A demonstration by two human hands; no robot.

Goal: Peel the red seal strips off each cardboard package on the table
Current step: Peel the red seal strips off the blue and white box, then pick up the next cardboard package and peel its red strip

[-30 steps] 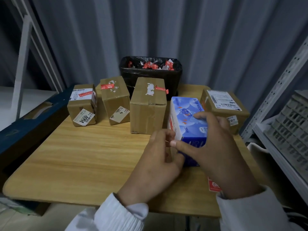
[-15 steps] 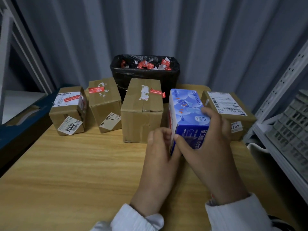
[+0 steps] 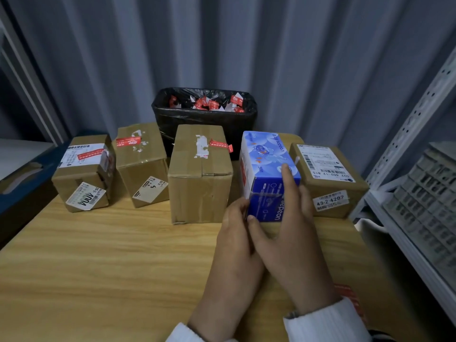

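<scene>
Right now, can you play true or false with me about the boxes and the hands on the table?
1. Both hands touch the blue box. True: the left hand is at its lower left corner and the right hand lies against its front.
2. The black bin is empty. False: red and white strips lie in it.
3. The middle brown box has a red strip on top. True.
4. The blue box stands at the far left of the row. False: it stands between the middle brown box and the right brown box.
5. The table is metal. False: it looks like light wood.
</scene>
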